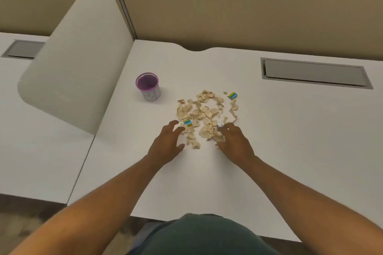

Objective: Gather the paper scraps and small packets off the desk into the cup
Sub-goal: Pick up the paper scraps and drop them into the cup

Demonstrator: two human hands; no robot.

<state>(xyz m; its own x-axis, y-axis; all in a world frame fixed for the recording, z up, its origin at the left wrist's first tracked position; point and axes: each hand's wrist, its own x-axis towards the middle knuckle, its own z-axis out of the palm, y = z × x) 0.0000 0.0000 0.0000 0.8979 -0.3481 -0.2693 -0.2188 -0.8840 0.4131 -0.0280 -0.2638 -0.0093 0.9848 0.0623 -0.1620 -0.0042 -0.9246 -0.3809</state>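
Observation:
A loose pile of beige paper scraps [204, 114] lies on the white desk [290, 130]. Two small blue-and-yellow packets sit in it: one [233, 95] at the far right edge, one [188, 123] at the near left. A small white packet [220, 124] lies by my right fingertips. A purple-rimmed cup [148, 86] stands upright to the left of the pile. My left hand [167, 143] rests at the pile's near left edge, fingers spread. My right hand [233, 138] is at the near right edge, fingers curled over scraps; I cannot see whether it grips any.
A grey rounded divider panel [76, 64] stands left of the cup, between two desks. A metal cable hatch [315, 72] is set into the desk at the back right, and another hatch [22, 48] is at the far left. A beige partition wall [248, 6] runs behind.

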